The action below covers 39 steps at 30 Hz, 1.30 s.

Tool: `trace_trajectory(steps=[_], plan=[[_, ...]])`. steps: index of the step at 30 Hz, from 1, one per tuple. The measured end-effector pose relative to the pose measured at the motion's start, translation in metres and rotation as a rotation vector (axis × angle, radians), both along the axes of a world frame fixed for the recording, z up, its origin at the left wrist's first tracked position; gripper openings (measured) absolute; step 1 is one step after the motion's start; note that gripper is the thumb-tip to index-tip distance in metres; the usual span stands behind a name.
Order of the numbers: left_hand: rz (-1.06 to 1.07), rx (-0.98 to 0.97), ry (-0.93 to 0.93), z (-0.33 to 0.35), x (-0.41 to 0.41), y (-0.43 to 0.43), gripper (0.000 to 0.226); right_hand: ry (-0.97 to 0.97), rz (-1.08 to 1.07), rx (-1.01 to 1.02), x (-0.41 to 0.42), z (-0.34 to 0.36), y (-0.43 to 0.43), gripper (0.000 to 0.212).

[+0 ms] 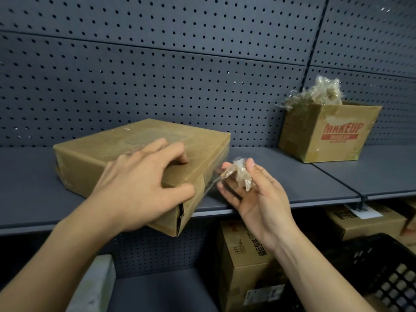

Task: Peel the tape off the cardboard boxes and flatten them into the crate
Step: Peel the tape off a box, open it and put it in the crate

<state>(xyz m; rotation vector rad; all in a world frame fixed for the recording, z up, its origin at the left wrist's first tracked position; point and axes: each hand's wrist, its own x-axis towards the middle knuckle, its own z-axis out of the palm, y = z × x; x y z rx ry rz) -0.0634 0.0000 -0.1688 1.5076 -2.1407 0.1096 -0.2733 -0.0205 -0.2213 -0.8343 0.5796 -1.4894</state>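
Clear crumpled tape (242,174), pinched in the right hand (258,206), clung by a strand to the flat brown cardboard box (144,140) on the grey metal shelf (292,176) — left hand (139,188) gripping it; yanked, the strand could snap.

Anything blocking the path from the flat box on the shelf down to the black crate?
No fixed obstacle visible. The flat box overhangs the shelf edge under the left hand; the black crate sits below right. Only the right hand, pinching a tape wad strung to the box, lies between.
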Motion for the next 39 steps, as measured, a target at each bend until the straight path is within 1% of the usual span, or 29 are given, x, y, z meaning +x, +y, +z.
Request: trace_trajectory(steps=[4, 7, 9, 11, 13, 15, 17, 20, 23, 26, 27, 29, 30, 32, 35, 37, 39], plan=[[-0.003, -0.006, 0.007, -0.001, 0.000, 0.001, 0.049, -0.032, 0.001, -0.048, 0.008, -0.002, 0.000, 0.014], [0.002, -0.012, 0.011, -0.002, 0.001, 0.002, 0.049, 0.028, -0.043, -0.110, 0.010, -0.005, -0.001, 0.025], [0.005, -0.014, 0.010, -0.002, 0.001, 0.003, 0.050, 0.134, -0.073, -0.174, 0.010, -0.007, -0.001, 0.034], [-0.001, -0.013, 0.013, -0.002, 0.002, 0.004, 0.049, 0.307, -0.152, -0.243, 0.010, -0.008, 0.000, 0.038], [-0.013, -0.006, 0.010, -0.001, 0.003, 0.005, 0.048, 0.528, -0.305, -0.305, 0.008, -0.008, 0.000, 0.033], [-0.030, 0.015, 0.020, 0.000, 0.007, 0.007, 0.047, 0.671, -0.490, -0.322, -0.001, -0.006, -0.004, 0.026], [-0.054, 0.039, 0.032, 0.002, 0.012, 0.009, 0.046, 0.695, -0.610, -0.274, -0.017, -0.005, -0.009, 0.022], [-0.062, 0.044, 0.042, 0.003, 0.016, 0.013, 0.048, 0.801, -0.619, -0.263, -0.027, -0.010, -0.007, 0.023], [-0.041, 0.036, 0.030, 0.005, 0.007, 0.016, 0.046, 0.852, -0.537, -0.254, -0.016, -0.017, -0.001, 0.020], [0.004, 0.030, -0.028, 0.007, -0.004, 0.018, 0.036, 0.911, -0.448, -0.201, -0.009, -0.014, 0.000, 0.016], [0.019, 0.031, -0.039, 0.008, -0.007, 0.018, 0.036, 0.931, -0.395, -0.189, -0.007, -0.010, 0.000, 0.019], [0.038, 0.042, -0.051, 0.010, -0.009, 0.018, 0.041, 0.993, -0.302, -0.179, -0.004, -0.006, 0.000, 0.032], [0.042, 0.047, -0.054, 0.010, -0.009, 0.018, 0.043, 1.019, -0.294, -0.171, -0.003, -0.006, -0.001, 0.031], [0.043, 0.052, -0.062, 0.011, -0.010, 0.018, 0.041, 1.012, -0.346, -0.177, 0.000, -0.006, -0.002, 0.020], [0.053, 0.068, -0.091, 0.013, -0.013, 0.018, 0.041, 0.936, -0.468, -0.290, 0.003, -0.010, 0.000, 0.010], [0.078, 0.079, -0.120, 0.014, -0.016, 0.017, 0.039, 0.969, -0.597, -0.363, 0.007, -0.015, 0.001, 0.008], [0.100, 0.066, -0.146, 0.015, -0.021, 0.015, 0.034, 1.018, -0.691, -0.393, 0.013, -0.019, 0.003, 0.013]])
